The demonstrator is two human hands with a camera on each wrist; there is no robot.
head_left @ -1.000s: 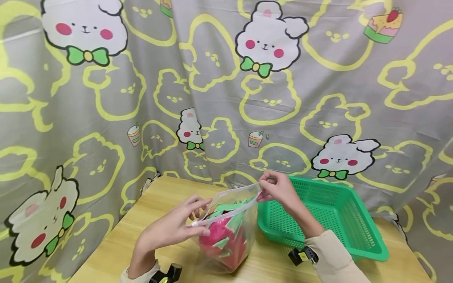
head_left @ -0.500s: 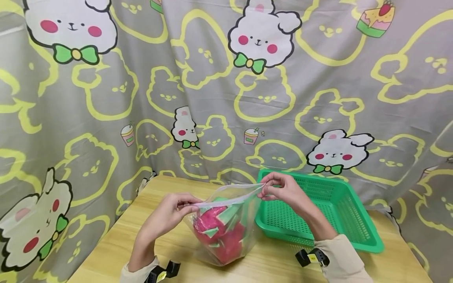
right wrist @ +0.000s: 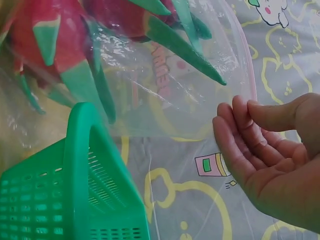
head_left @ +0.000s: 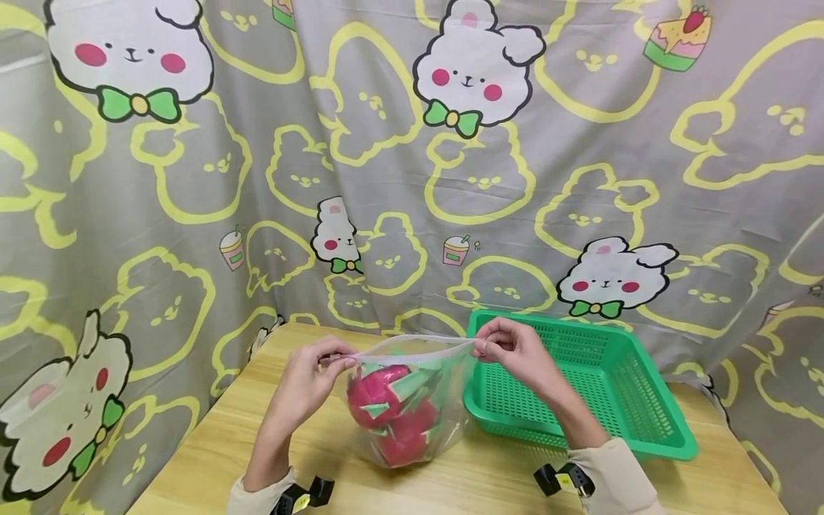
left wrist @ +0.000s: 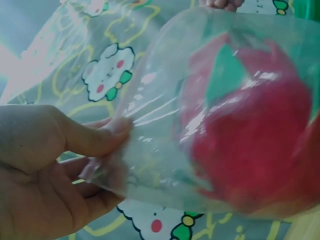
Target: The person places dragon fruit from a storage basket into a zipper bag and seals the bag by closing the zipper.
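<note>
A clear zip bag (head_left: 450, 400) hangs between the two hands with its mouth at the top. Inside lie red dragon fruits (head_left: 373, 395) with green scales; the right wrist view shows two, pressed against the plastic. My left hand (head_left: 312, 383) pinches the left top corner of the bag between thumb and fingers, plain in the left wrist view. At the opposite corner, my right hand (head_left: 515, 350) pinches the zip edge with thumb and forefinger. The bag's mouth is stretched wide between them, its front and back rims a little apart.
To the right of the bag stands a green plastic basket (head_left: 676, 436) with perforated walls, right behind my right forearm. Wooden table (head_left: 212, 458) lies beneath. A grey patterned curtain (head_left: 386, 179) hangs round the back and sides.
My left hand has gone from lying open-fingered at the bag's mouth to pinching its left corner. The bag's mouth has been pulled flatter and wider, and the bag has risen slightly.
</note>
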